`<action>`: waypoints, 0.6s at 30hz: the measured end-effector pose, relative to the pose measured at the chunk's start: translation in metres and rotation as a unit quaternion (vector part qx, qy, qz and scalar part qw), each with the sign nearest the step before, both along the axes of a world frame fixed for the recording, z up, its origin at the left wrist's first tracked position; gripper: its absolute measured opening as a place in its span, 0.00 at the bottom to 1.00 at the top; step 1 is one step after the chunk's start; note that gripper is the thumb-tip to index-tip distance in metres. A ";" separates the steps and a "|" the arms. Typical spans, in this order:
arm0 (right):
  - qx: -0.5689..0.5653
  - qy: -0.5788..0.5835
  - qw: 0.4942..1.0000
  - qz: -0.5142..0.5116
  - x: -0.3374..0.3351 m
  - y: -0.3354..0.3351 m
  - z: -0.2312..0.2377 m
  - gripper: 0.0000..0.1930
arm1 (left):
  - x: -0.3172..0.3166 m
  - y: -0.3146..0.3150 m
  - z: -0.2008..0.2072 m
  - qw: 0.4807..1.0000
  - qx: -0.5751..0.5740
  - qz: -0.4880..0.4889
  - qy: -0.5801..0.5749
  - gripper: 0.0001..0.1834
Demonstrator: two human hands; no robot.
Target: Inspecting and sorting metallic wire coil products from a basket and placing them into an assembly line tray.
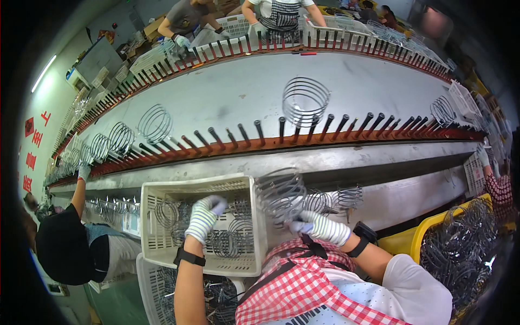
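Both my hands wear white gloves with green stripes and grey fingers. My left hand (203,221) is over a white plastic crate (197,185), its fingers loosely curved and slightly blurred, with nothing visible in them. Inside the crate lie several bundles of coiled metal wire rings (230,238). My right hand (324,227) is closed at the lower end of a stack of wire rings (279,189), held just right of the crate. The stack is smeared by motion, and my fingertips are partly hidden. More wire rings (349,196) sit on the ledge beyond my right hand.
A grey metal bench (227,103) spans ahead, its edge lined with black-and-red pegs (258,130); wire rings (305,100) hang on some. A yellow bin (417,238) full of rings stands right, another white crate (143,281) below left. Co-workers (76,244) stand around the bench.
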State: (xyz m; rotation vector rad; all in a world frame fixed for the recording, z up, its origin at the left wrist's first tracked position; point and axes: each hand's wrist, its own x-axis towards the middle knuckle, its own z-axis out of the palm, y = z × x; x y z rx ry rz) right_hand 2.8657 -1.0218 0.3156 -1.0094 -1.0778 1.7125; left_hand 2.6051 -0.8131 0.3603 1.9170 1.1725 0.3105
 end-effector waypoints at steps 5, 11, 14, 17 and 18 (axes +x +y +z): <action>0.045 -0.006 0.978 -0.205 0.033 -0.009 0.068 0.13 | -0.023 -0.009 -0.061 0.967 0.050 -0.147 0.200 0.15; 0.133 -0.092 0.885 -0.436 0.119 0.008 0.042 0.09 | -0.027 -0.010 -0.090 0.878 -0.068 -0.154 0.447 0.15; 0.120 -0.178 0.762 -0.610 0.182 0.016 0.045 0.11 | -0.019 -0.014 -0.076 0.875 -0.054 -0.159 0.453 0.13; 0.210 -0.142 0.640 -0.725 0.260 0.029 0.026 0.08 | -0.006 -0.026 -0.059 0.874 -0.009 -0.180 0.451 0.13; 0.226 -0.159 0.650 -0.707 0.284 0.033 0.015 0.07 | -0.005 -0.026 -0.056 0.879 -0.003 -0.178 0.443 0.13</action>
